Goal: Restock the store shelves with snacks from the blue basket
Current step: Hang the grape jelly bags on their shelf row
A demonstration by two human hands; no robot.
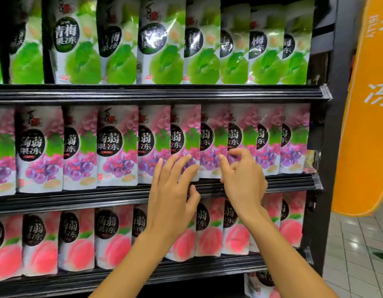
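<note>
Looks nearly full along the middle shelf (78,197) of grape jelly pouches (117,145). Left hand (171,190) fingers spread against pouch fronts; right hand (244,179) fingers loosely curled, seemingly empty. No basket visible.

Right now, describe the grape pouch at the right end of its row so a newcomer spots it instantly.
Find the black shelf unit beside the orange banner; take its middle row, purple between green above and pink below. The pouch is the last one rightward, the only one next to the side post.
</note>
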